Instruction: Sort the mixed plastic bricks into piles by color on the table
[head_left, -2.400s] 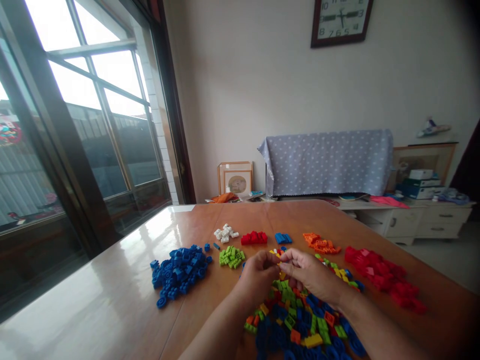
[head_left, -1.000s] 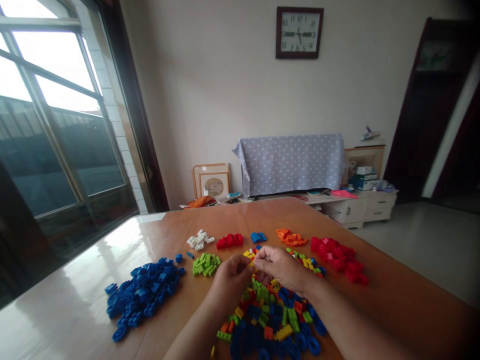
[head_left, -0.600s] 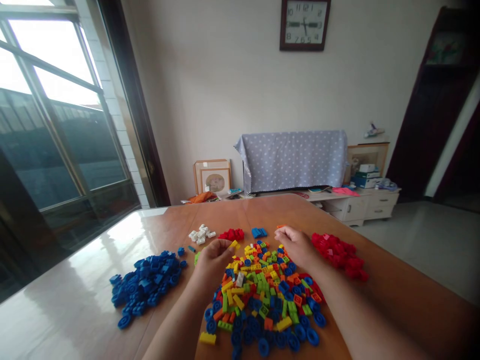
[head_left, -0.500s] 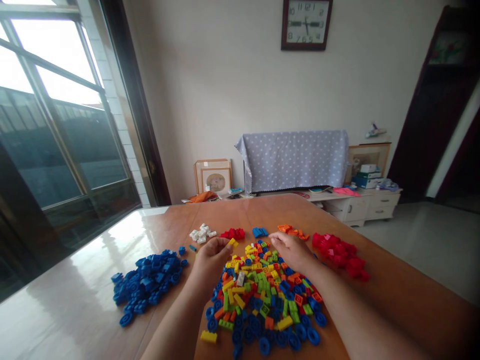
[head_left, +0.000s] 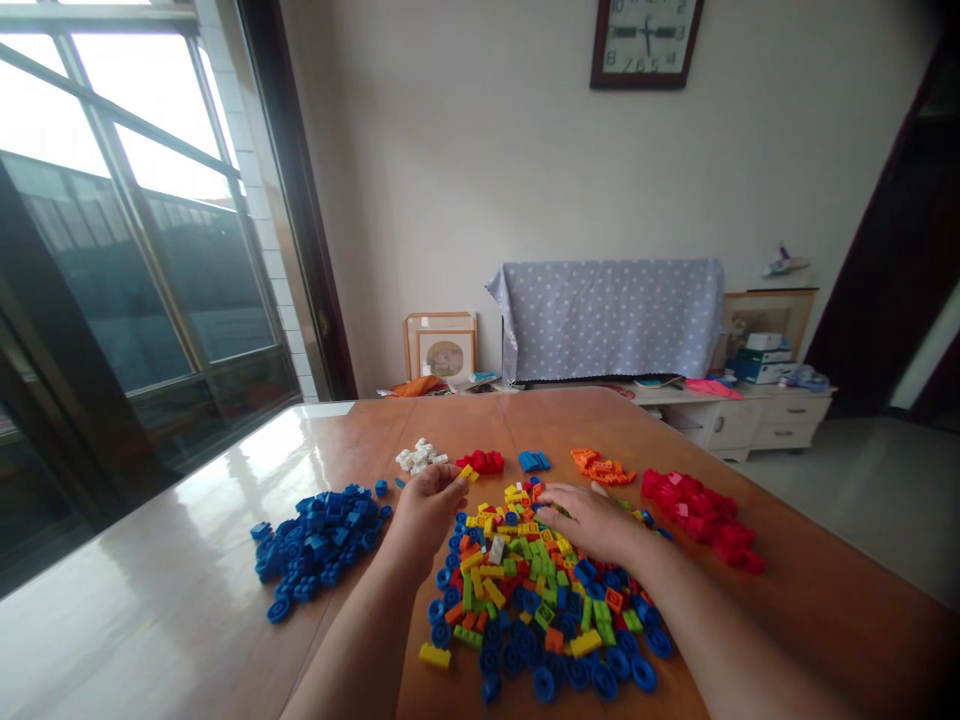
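Pinched between the thumb and fingers of my left hand (head_left: 420, 512) is a yellow toy brick (head_left: 468, 473), held above the far left edge of a mixed brick pile (head_left: 536, 590). The pile has yellow, green, orange, red and blue pieces, plus blue wheel-like rings at its near side. My right hand (head_left: 596, 520) lies palm down over the far right part of the pile, fingers stretched out towards the yellow and orange bricks. The underside of that hand is hidden.
Sorted heaps ring the pile on the wooden table (head_left: 360, 640): blue pieces (head_left: 326, 540) at left, white bricks (head_left: 420, 457), red bricks (head_left: 481, 462), blue bricks (head_left: 534, 461) and orange bricks (head_left: 601, 467) along the back, and red pieces (head_left: 705, 515) at right.
My right hand has come down from beside the blue and orange bricks onto the pile, its fingers spreading. My left hand still holds the yellow brick. The view has shifted slightly left.
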